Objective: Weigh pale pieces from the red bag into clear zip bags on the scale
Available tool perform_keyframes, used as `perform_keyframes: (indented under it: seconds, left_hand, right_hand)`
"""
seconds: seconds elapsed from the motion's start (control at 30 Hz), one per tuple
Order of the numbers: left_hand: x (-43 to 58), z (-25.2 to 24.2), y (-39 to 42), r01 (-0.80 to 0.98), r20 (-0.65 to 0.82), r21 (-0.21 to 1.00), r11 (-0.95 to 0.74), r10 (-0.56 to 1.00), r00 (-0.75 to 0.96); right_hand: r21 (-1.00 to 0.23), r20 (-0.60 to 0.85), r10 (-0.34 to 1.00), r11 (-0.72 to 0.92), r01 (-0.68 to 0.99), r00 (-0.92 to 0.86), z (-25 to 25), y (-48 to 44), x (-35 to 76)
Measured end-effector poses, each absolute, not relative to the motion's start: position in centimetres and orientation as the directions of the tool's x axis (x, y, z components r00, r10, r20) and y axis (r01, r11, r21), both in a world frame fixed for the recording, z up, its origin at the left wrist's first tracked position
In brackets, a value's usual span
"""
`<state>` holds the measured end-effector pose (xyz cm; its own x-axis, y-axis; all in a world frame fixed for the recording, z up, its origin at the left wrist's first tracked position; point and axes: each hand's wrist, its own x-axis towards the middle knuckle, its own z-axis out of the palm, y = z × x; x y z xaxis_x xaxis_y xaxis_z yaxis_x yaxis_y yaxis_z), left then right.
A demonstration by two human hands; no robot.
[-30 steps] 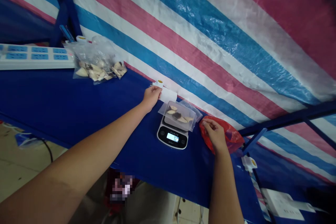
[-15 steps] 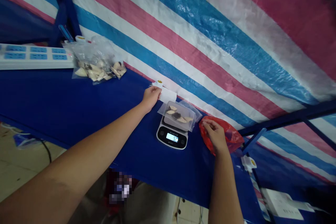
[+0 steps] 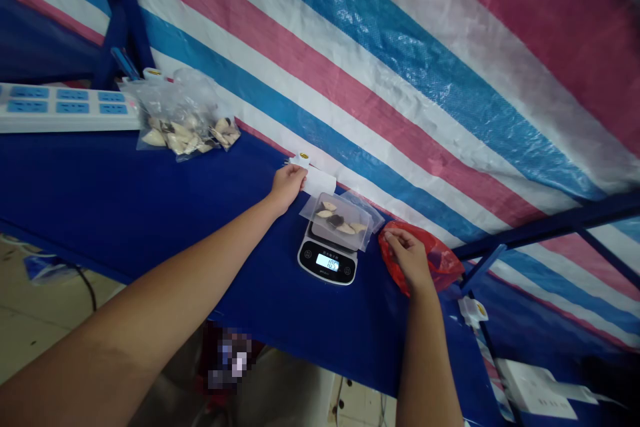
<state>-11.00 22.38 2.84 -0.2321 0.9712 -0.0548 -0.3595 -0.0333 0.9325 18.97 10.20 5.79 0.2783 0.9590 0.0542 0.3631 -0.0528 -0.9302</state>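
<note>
Red bag (image 3: pixel 443 257) lies under curled right fingers (image 3: pixel 400 236), gap and hold unclear; left fingers (image 3: pixel 301 177) pinch white paper (image 3: pixel 321 182).

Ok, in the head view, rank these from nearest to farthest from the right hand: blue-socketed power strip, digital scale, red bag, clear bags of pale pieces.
From the right hand:
1. Red bag: right at the hand.
2. Digital scale: to its left.
3. Clear bags: farther left, toward the back.
4. Blue-socketed power strip: far left, past the bags.
</note>
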Motion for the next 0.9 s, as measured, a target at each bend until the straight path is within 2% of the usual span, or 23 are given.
perform_keyframes:
  seconds: [0.4, 0.7, 0.9]
  left_hand:
    - [-10.9, 2.6, 22.6, -0.364, -0.052, 0.931, -0.037, 0.972, -0.231]
    - [-10.9, 2.6, 22.5, -0.355, -0.044, 0.934, -0.041, 0.972, -0.23]
    - [-10.9, 2.7, 22.5, -0.35, -0.054, 0.936, -0.032, 0.971, -0.231]
  right_hand:
    - [-0.924, 0.049, 0.966, -0.052, 0.378, 0.254, 5.6, 10.3, 19.1]
    - [-0.867, 0.115, 0.976, 0.009, 0.498, 0.183, 5.0, 10.6, 19.0]
    - [-0.871, 0.141, 0.975, 0.041, 0.49, 0.17, 4.5, 10.7, 19.1]
